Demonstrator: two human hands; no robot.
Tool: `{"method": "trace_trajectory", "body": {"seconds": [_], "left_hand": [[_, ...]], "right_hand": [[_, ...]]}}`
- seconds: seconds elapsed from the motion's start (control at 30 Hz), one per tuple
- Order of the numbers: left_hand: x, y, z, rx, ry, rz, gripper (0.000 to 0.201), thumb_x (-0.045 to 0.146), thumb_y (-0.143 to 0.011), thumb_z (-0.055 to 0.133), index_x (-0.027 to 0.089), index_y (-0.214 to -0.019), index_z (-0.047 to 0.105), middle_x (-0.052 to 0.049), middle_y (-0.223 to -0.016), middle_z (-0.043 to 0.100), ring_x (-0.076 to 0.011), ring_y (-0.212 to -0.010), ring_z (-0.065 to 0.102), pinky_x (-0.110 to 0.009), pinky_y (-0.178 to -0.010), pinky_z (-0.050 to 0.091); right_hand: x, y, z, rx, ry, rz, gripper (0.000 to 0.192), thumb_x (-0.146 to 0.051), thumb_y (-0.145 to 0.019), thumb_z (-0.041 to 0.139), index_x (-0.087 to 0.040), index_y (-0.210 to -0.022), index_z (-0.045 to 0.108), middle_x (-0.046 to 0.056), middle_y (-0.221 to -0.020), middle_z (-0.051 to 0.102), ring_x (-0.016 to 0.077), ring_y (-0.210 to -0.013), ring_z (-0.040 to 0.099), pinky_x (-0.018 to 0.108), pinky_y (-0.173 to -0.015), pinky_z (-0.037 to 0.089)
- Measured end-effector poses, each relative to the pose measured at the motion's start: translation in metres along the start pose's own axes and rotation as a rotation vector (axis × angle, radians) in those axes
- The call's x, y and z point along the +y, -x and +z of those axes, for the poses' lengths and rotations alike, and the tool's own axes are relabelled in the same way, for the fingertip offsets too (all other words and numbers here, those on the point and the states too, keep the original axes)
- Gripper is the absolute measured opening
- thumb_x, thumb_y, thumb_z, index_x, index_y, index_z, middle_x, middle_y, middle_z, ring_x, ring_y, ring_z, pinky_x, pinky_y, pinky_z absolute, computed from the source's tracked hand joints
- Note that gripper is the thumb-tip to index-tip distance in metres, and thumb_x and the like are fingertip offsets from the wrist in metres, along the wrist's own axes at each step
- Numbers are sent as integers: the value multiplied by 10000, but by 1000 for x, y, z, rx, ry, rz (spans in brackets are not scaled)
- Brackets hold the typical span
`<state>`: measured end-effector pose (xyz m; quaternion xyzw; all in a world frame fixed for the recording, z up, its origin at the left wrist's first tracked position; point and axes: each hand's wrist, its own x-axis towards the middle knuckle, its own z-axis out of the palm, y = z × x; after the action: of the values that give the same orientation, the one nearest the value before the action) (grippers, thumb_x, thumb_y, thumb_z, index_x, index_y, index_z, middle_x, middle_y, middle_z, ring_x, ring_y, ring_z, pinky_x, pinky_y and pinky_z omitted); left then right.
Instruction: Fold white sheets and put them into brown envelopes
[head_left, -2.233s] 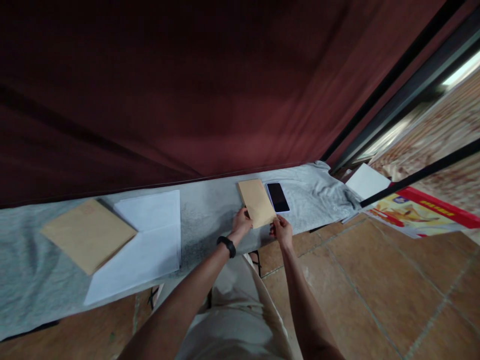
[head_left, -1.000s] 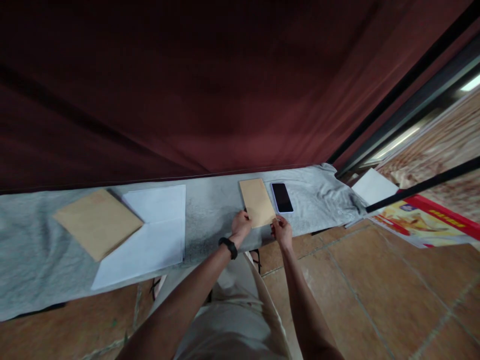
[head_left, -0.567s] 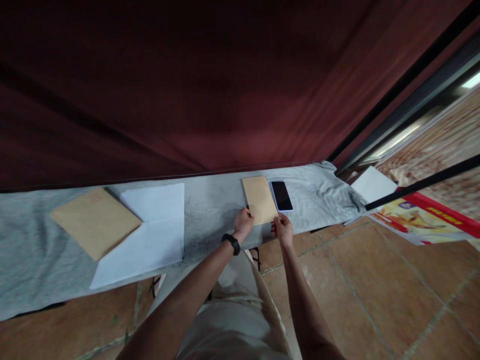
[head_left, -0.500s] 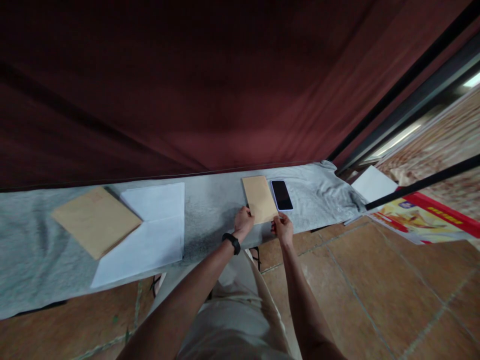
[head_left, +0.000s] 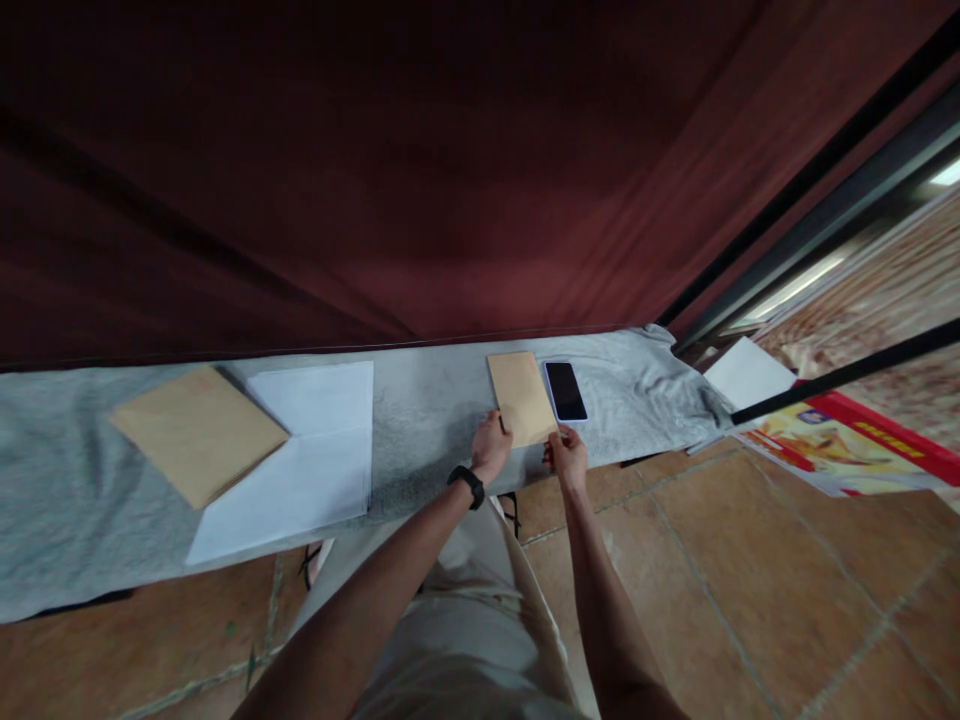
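A brown paper envelope point(head_left: 523, 396) lies on the grey cloth in front of me. My left hand point(head_left: 491, 443), with a black band on its wrist, is closed on the envelope's near left edge. At the near right corner, my right hand point(head_left: 568, 455) pinches the envelope between thumb and fingers. Just right of the envelope lies a phone point(head_left: 565, 391) with a dark screen and a pale rim; neither hand holds it. The envelope's near edge is partly hidden by my fingers.
On the left, a stack of brown envelopes point(head_left: 199, 432) overlaps white paper sheets point(head_left: 322, 455). Grey cloth point(head_left: 427, 400) covers the narrow table. A dark red curtain point(head_left: 450, 200) hangs behind it. Black bars point(head_left: 847, 372) and a colourful printed box or board point(head_left: 855, 440) stand at the right.
The view has shifted slightly, moving the table's things a little in the picture. Both hands keep their places on the envelope.
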<state>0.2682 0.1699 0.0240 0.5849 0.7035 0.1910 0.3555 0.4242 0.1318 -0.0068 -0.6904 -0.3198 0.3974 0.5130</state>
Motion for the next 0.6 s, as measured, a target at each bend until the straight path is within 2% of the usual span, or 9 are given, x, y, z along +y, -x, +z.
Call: {"method": "trace_trajectory", "body": {"seconds": [0.27, 0.4, 0.5, 0.6], "left_hand": [[-2, 2, -2, -34, -52, 80, 312, 173, -935, 543, 170, -1231, 645, -114, -1012, 747, -218, -968, 699, -280, -851, 485], [-1, 6, -3, -45, -73, 121, 347, 164, -957, 491, 133, -1281, 610, -149, -1059, 733, -234, -1001, 695, -289, -866, 491], [-3, 16, -7, -44, -79, 159, 397, 174, -967, 483, 134, -1355, 557, -169, -1167, 700, -238, -1055, 681, -289, -894, 490], [-19, 36, -17, -51, -102, 273, 465, 173, -950, 530, 198, -1414, 522, -145, -1305, 640, -236, -1163, 636, -286, -973, 466]], "right_hand": [[-1, 2, 0, 21, 18, -4, 457, -429, -769, 612, -147, -1129, 631, -55, -605, 621, 96, -415, 546, 184, -394, 467], [-1, 4, 0, 23, 2, -7, 528, -457, -766, 617, -143, -1190, 600, -58, -614, 618, 97, -426, 544, 186, -400, 462], [-1, 8, -1, 36, -22, -13, 619, -515, -762, 635, -153, -1258, 559, -66, -625, 608, 106, -453, 550, 201, -425, 471], [3, 17, -2, 66, -34, -63, 677, -575, -776, 628, -165, -1306, 533, -64, -653, 600, 112, -486, 552, 218, -463, 473]]}}
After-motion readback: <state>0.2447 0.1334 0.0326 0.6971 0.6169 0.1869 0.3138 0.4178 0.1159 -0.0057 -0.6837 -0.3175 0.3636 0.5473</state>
